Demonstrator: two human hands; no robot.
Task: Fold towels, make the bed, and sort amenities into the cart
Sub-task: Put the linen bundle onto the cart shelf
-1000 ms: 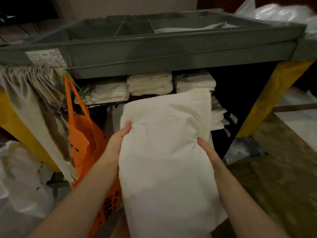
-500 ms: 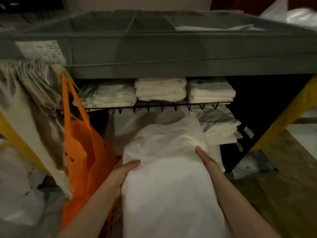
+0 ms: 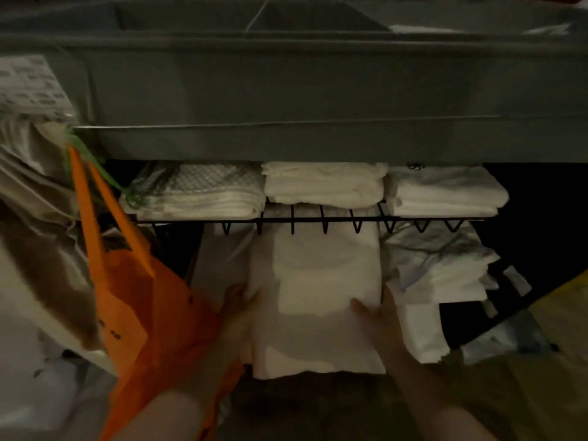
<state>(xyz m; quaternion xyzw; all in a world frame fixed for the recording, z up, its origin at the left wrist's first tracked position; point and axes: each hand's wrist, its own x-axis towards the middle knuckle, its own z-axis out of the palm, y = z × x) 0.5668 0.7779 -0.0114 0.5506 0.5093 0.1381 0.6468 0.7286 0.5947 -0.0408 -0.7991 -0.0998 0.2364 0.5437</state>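
A folded white sheet (image 3: 318,281) lies half inside the lower bay of the grey housekeeping cart (image 3: 286,90), its far end under the black wire shelf (image 3: 318,220). My left hand (image 3: 237,300) holds the sheet's left edge. My right hand (image 3: 378,310) holds its right edge, thumb on top. On the wire shelf above lie three folded towel stacks: a patterned one (image 3: 203,192), a cream one (image 3: 324,183) and a white one (image 3: 445,192). The view is dim and blurred.
An orange tote bag (image 3: 143,307) hangs from the cart just left of my left arm, beside a beige laundry sack (image 3: 31,202). A rumpled pile of white linen (image 3: 445,268) fills the bay's right side. A yellow bag (image 3: 566,297) hangs at the far right.
Both hands have lowered the folded sheet and pushed it forward under the wire shelf into the lower bay. The camera has dropped closer to the cart.
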